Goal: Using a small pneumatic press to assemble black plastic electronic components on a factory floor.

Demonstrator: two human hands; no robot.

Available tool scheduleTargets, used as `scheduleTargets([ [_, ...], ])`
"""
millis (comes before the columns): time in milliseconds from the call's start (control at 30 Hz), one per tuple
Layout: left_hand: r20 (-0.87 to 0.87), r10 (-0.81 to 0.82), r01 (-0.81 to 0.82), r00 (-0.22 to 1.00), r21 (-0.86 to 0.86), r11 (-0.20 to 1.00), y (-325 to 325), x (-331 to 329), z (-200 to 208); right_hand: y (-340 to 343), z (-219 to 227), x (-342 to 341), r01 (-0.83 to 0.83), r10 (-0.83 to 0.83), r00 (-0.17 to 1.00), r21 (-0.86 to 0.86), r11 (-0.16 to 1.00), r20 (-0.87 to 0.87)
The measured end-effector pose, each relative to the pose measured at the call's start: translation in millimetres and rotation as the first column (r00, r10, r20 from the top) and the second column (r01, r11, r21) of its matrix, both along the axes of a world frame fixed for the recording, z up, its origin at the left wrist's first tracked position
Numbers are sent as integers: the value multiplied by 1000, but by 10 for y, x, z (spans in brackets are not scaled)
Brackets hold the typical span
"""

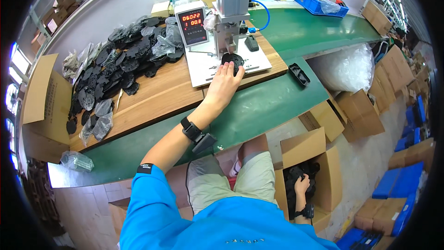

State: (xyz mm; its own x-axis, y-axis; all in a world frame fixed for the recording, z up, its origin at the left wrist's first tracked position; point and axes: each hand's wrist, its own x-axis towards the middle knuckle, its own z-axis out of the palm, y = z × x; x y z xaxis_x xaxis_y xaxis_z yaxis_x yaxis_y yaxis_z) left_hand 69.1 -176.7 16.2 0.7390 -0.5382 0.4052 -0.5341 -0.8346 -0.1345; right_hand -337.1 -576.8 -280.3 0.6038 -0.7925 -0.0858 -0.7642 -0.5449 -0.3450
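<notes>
My left hand [224, 83] reaches forward to the press, its fingertips closed on the near edge of a round black plastic part [232, 59]. That part lies on the white base plate [200, 75], under the metal head of the pneumatic press [232, 0]. Low at my right side, my right hand [302, 184] is inside an open cardboard box [331, 176]. Its fingers curl against black plastic parts [316, 168] in there, and it seems to grip one. Beside the press stands a counter box with a red lit display [192, 24].
A large heap of flat black parts [111, 67] with plastic bags covers the wooden board's left. A black shell-like piece [299, 74] lies on the green table [259, 102]. A blue crate [319, 7] stands at the back right. More cartons [358, 115] crowd the right side.
</notes>
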Motion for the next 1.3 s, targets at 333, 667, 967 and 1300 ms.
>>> scheduleTargets([
  [333,69,-28,40,997,-185,982,58,29,-87,1701,2518,2290,-657,674,397,-320,683,623],
  [667,20,-82,84,996,-363,928,121,-91,74,2680,2763,3998,-716,902,180,-577,393,392],
  [967,112,538,-475,835,-344,810,2047,-167,-138,2578,3050,4011,-787,919,112,-532,314,377],
  [1300,-48,300,-299,953,-324,898,2398,-960,-407,2627,3015,4031,-764,919,117,-557,325,376],
])
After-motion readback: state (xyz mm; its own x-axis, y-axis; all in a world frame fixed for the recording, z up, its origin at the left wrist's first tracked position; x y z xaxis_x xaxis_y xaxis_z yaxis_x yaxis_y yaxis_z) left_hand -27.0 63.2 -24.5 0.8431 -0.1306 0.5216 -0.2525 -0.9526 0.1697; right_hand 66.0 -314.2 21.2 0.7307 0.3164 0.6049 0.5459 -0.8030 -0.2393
